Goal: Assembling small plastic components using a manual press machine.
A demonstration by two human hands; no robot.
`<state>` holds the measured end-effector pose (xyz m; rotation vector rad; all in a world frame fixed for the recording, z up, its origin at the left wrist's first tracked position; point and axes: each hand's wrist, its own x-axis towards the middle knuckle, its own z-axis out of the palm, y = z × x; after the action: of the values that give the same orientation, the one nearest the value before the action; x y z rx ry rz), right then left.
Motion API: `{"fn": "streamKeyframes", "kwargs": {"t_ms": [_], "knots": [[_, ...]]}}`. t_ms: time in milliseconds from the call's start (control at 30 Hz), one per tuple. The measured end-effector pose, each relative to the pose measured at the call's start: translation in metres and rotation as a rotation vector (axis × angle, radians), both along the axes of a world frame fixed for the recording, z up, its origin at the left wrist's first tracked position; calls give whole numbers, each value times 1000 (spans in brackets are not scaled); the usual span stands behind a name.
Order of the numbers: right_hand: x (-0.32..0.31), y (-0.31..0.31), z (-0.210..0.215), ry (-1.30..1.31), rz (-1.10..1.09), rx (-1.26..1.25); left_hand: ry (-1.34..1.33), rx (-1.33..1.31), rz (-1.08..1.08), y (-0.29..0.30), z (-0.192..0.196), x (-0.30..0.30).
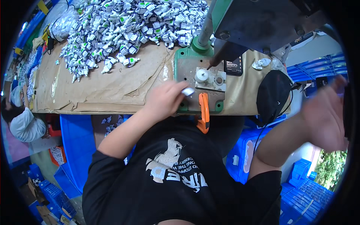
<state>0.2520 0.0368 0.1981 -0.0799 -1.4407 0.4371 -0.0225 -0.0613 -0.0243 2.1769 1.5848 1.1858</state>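
Apparently, pale bits (57, 155) fill an orange bin (63, 151), left hand (164, 98) pinching a piece (188, 91).

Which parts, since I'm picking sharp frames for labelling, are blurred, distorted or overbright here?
Head view: the right hand is smeared, apparently by motion; the white piece in the left hand looks mildly soft, the orange handle fairly crisp. Head view: black fisheye border, with the blue crates near it skewed. Head view: the foliage at lower right is brightly lit.
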Motion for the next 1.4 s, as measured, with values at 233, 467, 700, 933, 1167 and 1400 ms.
{"fn": "streamKeyframes", "kwargs": {"t_ms": [233,467,700,933,1167,1400], "knots": [[16,55,-208,-351,-446,-705,-257,-289,555,-203,-96,-119],[46,53,-282,-403,-543,-876,289,-45,229,-161,-48,-150],[44,50,-286,-422,-529,-863,523,-55,504,6,-24,-164],[37,44,-276,-428,-573,-800,168,149,210,41,-33,-124],[36,49,-238,-316,-536,-1020,-1195,-669,-93,56,17,-3],[47,70,-42,112,-202,-510,-467,-349,-158,75,12,18]]}}
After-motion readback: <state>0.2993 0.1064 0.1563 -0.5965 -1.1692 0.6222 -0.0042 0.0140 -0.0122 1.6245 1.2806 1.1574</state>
